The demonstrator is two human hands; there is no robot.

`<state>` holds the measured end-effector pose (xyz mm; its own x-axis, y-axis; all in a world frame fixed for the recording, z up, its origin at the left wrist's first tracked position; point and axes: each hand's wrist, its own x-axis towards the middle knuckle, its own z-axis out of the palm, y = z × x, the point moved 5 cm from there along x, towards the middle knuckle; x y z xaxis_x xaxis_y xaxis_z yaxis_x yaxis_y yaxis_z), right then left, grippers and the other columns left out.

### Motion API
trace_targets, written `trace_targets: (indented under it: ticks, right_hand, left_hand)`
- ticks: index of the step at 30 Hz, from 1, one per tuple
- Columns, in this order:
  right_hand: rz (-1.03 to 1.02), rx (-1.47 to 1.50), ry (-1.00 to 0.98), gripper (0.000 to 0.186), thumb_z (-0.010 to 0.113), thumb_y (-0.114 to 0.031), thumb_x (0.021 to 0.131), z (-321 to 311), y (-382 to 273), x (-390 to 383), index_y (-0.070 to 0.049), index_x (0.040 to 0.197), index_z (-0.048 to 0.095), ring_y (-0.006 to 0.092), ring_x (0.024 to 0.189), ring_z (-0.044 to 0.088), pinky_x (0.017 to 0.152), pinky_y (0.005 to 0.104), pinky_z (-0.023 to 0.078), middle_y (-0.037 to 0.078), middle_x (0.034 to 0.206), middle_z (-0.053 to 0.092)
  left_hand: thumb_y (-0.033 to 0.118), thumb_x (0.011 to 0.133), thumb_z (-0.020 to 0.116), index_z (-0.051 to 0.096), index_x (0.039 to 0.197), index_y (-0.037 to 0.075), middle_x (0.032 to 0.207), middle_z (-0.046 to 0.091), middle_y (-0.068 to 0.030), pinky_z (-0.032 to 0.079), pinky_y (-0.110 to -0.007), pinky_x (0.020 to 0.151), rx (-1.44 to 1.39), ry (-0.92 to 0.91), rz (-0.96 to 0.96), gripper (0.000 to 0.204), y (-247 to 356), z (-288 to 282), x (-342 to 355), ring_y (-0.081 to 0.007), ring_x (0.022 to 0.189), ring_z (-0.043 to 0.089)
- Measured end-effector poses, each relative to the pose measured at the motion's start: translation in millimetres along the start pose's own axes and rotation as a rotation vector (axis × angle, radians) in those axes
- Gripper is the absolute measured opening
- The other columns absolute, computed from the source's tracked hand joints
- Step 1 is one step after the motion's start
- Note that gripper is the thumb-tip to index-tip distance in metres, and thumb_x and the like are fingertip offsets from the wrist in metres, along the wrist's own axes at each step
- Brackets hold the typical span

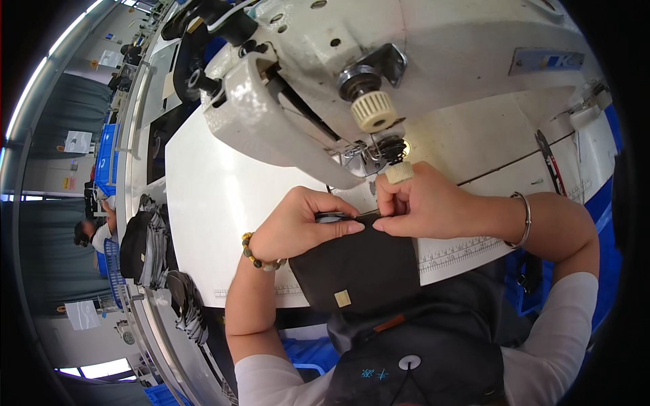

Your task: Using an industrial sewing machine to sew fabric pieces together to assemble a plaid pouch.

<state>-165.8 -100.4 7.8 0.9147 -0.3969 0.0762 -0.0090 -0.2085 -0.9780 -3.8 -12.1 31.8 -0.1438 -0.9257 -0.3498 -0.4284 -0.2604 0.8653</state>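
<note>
Dark fabric piece is at the front of the white table, its near end over the edge toward the apron, pale tag near that end. Left hand nearly closed, thumb and fingers pinching the far edge; a small grey thing shows in its grip, can't tell what. Right hand curled, thumb tip at the same edge; can't tell how firm its hold is. I'd keep both pinches level, layers flush, no stretch between thumbs, and the loose end from dragging. Sewing machine stands just beyond, so mind knuckles near the cream knob. Red-handled snips off right, clear of the work.
</note>
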Motion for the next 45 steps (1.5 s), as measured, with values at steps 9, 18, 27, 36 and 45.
trace_targets:
  ticks: [9, 18, 27, 36, 45]
  right_hand:
    - [0.124, -0.003, -0.159, 0.021, 0.077, -0.019, 0.083, 0.8, 0.1, -1.8, -0.001, 0.076, 0.067, 0.0157, 0.055, 0.057, 0.055, 0.0319, 0.045, 0.008, 0.062, 0.064]
    - [-0.613, -0.837, 0.108, 0.018, 0.069, -0.028, 0.089, -14.4, -10.3, 0.2, -0.01, 0.088, 0.07, 0.0195, 0.056, 0.059, 0.05, 0.0339, 0.046, 0.001, 0.063, 0.055]
    - [-1.018, -0.906, -0.003, 0.02, 0.068, -0.013, 0.077, 14.4, -18.5, -14.0, -0.009, 0.097, 0.07, 0.0124, 0.055, 0.054, 0.042, 0.0285, 0.038, -0.002, 0.068, 0.048]
    - [-0.759, -1.285, 0.07, 0.024, 0.064, -0.012, 0.08, 23.0, -1.9, -12.1, -0.002, 0.1, 0.071, 0.0136, 0.057, 0.058, 0.041, 0.0292, 0.039, 0.0, 0.066, 0.053]
    - [-0.741, -1.204, 0.12, 0.011, 0.067, -0.014, 0.074, 13.5, -7.5, 2.7, -0.004, 0.077, 0.064, 0.0208, 0.054, 0.064, 0.045, 0.0351, 0.048, 0.006, 0.063, 0.059]
  left_hand:
    - [0.01, 0.085, 0.081, 0.077, 0.098, -0.002, 0.079, 0.075, -0.0047, 0.05, -0.023, 0.068, -0.003, -0.021, -0.01, 0.018, 1.6, -2.6, -2.5, -0.0048, 0.073, 0.061]
    - [0.015, 0.084, 0.083, 0.077, 0.098, -0.002, 0.081, 0.076, -0.0058, 0.049, -0.024, 0.07, -0.021, -0.222, -0.033, 0.023, -18.4, -16.3, 12.3, -0.0064, 0.073, 0.062]
    - [0.025, 0.084, 0.083, 0.075, 0.107, -0.001, 0.088, 0.076, -0.0053, 0.049, -0.025, 0.077, 0.199, -0.57, -0.137, 0.035, -7.6, -9.8, 42.4, -0.0088, 0.081, 0.064]
    - [0.026, 0.077, 0.083, 0.075, 0.097, 0.01, 0.086, 0.072, -0.0075, 0.05, -0.04, 0.077, 1.069, 0.572, 0.199, 0.027, 41.4, -15.8, 12.4, -0.0271, 0.086, 0.067]
    - [0.013, 0.095, 0.06, 0.062, 0.127, 0.009, 0.145, 0.051, -0.0131, 0.04, -0.062, 0.103, 1.05, 0.516, 0.076, 0.032, 1.0, 29.3, 2.2, -0.0354, 0.138, 0.045]
